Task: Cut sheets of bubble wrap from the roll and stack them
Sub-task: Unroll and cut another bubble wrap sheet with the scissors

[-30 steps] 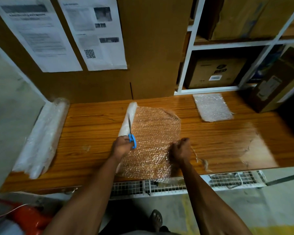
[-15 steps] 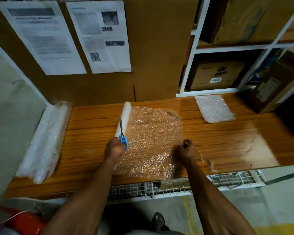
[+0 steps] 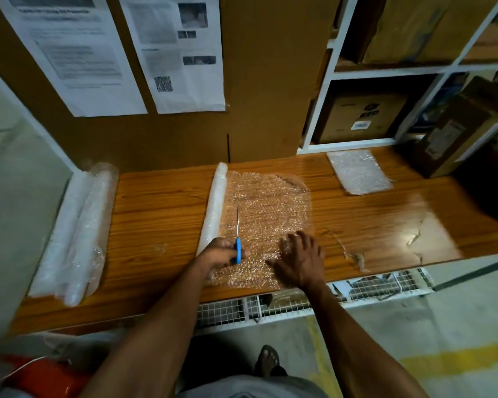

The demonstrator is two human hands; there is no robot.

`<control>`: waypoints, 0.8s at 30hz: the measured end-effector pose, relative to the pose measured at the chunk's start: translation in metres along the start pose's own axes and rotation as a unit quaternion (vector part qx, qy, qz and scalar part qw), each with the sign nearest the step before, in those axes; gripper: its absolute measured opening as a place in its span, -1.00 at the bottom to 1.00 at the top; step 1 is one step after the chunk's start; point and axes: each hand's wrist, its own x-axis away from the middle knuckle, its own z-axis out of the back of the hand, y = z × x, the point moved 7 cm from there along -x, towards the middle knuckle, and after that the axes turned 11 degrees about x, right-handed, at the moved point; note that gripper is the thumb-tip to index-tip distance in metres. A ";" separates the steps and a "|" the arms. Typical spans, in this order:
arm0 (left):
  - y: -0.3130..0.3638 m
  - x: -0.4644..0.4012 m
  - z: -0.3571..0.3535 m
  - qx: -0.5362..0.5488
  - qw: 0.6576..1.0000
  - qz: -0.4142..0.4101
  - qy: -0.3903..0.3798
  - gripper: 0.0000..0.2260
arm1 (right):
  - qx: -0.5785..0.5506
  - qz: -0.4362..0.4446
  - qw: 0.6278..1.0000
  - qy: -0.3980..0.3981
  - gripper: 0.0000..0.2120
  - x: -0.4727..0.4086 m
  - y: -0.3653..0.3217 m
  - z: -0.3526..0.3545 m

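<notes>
- The bubble wrap (image 3: 266, 214) lies unrolled flat across the middle of the wooden table (image 3: 161, 214), still joined along its left edge to the small roll (image 3: 214, 208), whose long axis runs away from the person, front edge to back.
- The scissors (image 3: 237, 238) point straight away from the person, blades parallel to the roll and lying on the sheet just to its right; so the cut line seems to run along the roll, directly ahead of the blades.
- The left hand (image 3: 220, 254) grips the blue scissor handles with curled fingers (whether the blades are parted or together is too fine to tell).
- The right hand (image 3: 299, 259) presses flat on the near part of the sheet, fingers spread, a little right of the scissors; it is the nearer hand to the loose side and looks placed to hold the sheet taut.
- The wrap is clear and glinting, the wood grain showing through, with a rumpled far right corner.
- A cut sheet (image 3: 358, 171) lies well apart at the back right, near the white shelf (image 3: 345, 145).
- A bigger roll (image 3: 75, 234) rests along the table's left end.
</notes>
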 end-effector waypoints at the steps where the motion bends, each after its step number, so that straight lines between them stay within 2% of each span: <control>1: -0.003 0.001 0.000 0.006 1.000 0.001 -0.008 -0.71 | 0.013 0.061 0.998 0.002 -0.10 0.007 -0.013 -0.005; 3: -0.011 0.004 -0.003 0.018 0.999 0.014 -0.035 -0.75 | 0.049 0.162 0.985 -0.015 -0.15 0.024 -0.033 -0.024; 5: -0.017 0.010 -0.006 0.038 0.997 0.028 -0.066 -0.75 | 0.051 0.209 0.976 -0.026 -0.23 0.035 -0.038 -0.040; 10: -0.028 0.033 -0.007 0.039 0.990 0.066 -0.121 -0.77 | 0.033 0.234 0.971 -0.024 -0.42 0.040 -0.048 -0.040; 13: -0.037 0.041 -0.005 0.075 0.981 0.098 -0.152 -0.70 | 0.046 0.245 0.968 -0.027 -0.38 0.041 -0.047 -0.038; 15: -0.040 0.048 -0.004 0.097 0.972 0.113 -0.183 -0.61 | 0.033 0.231 0.972 -0.024 -0.46 0.039 -0.045 -0.035; 19: -0.048 0.061 -0.006 0.087 0.943 0.143 -0.287 -0.52 | -0.034 0.204 0.978 0.004 -0.84 0.035 -0.039 -0.034; 22: -0.057 0.076 -0.008 0.087 0.908 0.192 -0.361 -0.53 | -0.078 0.150 0.986 0.007 -0.87 0.035 -0.041 -0.029; 24: -0.064 0.084 -0.010 0.078 0.887 0.224 -0.396 -0.47 | -0.095 0.113 0.989 0.016 -0.86 0.033 -0.041 -0.026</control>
